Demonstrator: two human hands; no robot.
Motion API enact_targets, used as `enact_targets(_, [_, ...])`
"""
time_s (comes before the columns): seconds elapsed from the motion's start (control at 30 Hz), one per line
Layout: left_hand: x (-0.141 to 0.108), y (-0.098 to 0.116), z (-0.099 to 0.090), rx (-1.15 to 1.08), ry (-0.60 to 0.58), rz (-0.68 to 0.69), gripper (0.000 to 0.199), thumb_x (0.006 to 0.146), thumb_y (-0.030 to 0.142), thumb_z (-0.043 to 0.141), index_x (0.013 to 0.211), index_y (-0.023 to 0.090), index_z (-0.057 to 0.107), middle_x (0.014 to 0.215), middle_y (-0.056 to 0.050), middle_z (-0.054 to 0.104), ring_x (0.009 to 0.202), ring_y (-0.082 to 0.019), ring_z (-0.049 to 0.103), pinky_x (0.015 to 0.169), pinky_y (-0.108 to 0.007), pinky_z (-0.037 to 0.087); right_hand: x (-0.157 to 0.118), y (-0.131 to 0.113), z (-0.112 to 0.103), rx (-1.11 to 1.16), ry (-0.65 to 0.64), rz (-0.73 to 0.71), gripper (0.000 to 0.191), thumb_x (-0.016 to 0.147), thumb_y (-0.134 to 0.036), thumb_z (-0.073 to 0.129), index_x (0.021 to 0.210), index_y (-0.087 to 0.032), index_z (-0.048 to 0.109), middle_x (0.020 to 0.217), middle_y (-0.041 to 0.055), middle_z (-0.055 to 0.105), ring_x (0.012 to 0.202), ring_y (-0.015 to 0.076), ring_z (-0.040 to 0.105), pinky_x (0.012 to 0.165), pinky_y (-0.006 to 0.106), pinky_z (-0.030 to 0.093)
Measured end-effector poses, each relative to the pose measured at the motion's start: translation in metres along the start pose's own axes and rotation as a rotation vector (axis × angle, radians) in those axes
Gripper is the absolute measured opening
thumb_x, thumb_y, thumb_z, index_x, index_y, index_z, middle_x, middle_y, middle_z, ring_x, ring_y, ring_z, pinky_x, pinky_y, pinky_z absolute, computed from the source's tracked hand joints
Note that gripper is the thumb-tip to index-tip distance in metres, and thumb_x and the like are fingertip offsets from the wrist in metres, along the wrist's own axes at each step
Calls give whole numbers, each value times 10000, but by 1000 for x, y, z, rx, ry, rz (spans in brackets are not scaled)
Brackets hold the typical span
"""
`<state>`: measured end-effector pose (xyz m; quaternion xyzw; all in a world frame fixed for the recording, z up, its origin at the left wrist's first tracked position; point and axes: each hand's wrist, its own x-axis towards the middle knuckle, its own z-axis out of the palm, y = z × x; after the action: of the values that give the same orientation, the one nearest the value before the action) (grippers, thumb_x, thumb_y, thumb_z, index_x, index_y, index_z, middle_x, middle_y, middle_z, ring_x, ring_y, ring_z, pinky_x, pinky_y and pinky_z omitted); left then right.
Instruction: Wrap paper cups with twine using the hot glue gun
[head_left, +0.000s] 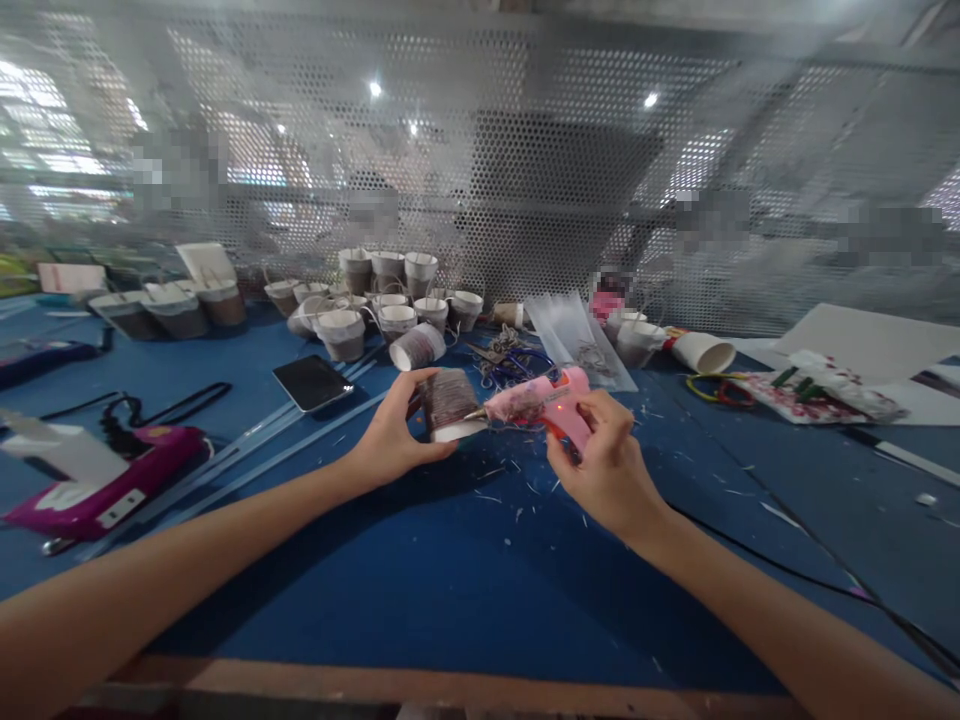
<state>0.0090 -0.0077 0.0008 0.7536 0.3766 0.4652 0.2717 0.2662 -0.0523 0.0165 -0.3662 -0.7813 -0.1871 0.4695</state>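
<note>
Head view: over the worktop (465, 590), a cup (448, 400) is gripped by the left hand (399, 428), a glue gun (551, 398) by the right hand (606, 462); its nozzle (475, 414) is best held close and steady

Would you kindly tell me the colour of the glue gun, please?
The glue gun is mostly pink, shown best in the head view.

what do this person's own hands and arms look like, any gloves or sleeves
The left hand and right hand are gloveless, with no watch or bracelet visible. The left forearm and right forearm are bare, with no sleeve in view.
</note>
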Motion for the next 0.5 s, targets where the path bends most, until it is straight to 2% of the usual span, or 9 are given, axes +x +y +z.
enact_targets(0.3, [1, -1, 0, -57, 31, -41, 716, 606, 272, 782, 1215, 212, 410, 1188, -94, 547, 1119, -259, 571, 1020, -485, 451, 1, 3, -2, -87, 6, -6, 495, 820, -85, 516, 1219, -226, 259, 1008, 93, 544, 792, 219, 638, 630, 354, 573])
enact_targets(0.5, [0, -1, -1, -94, 47, -20, 702, 625, 269, 774, 1221, 226, 405, 1185, -88, 539, 1120, -247, 566, 1019, -473, 450, 1, 5, -3, -107, -7, 22, 461, 823, -82, 495, 1192, -235, 266, 999, 88, 555, 787, 221, 654, 598, 336, 558])
